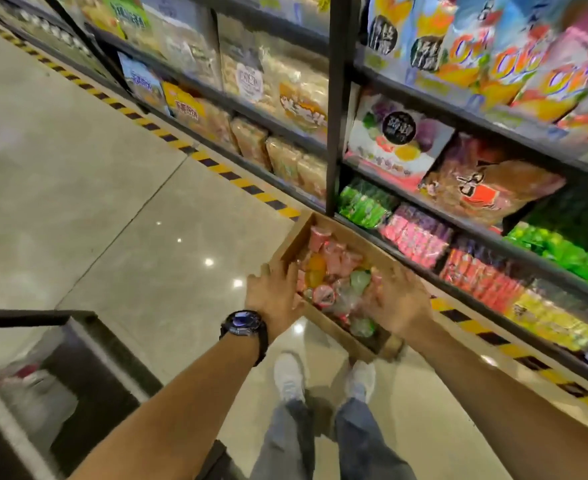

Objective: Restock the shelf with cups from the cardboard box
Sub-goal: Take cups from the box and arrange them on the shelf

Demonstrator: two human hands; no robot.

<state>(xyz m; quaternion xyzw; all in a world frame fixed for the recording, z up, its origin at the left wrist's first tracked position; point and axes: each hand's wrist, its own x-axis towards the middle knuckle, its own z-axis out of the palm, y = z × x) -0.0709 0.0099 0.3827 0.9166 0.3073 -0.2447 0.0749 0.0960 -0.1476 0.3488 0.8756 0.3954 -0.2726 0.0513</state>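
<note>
Closest to me are the person's pale shoes (pixel 289 375), planted just short of the cardboard box (pixel 294 242), the toes almost under its near end. Both bare forearms reach forward and down to it.

The left hand (pixel 273 294), with a dark watch (pixel 242 323) on the wrist, lies with straight, spread fingers against the outside of the box's left wall. The right hand (pixel 401 304) is at the opposite wall, its fingers reaching in over the rim. It is blurred, and I cannot tell whether it grips the cardboard, pinches something or only rests there.

The cups (pixel 334 268) are all in the box, a loose heap of small sealed ones in red, orange and green. None is in a hand. I cannot tell whether the box stands on the floor or is just off it.

Directly beyond the box stands the shelf (pixel 335 116), already crowded with bags and packets, and yellow-and-black floor tape (pixel 216 166) runs away from the box's far corner.

My worry is the lift. The walls are low and the heap is unsteady, so one hand rising ahead of the other would probably tip cups onto the glossy floor. The box also sits tight under the shelf's bottom edge and could catch on it.
</note>
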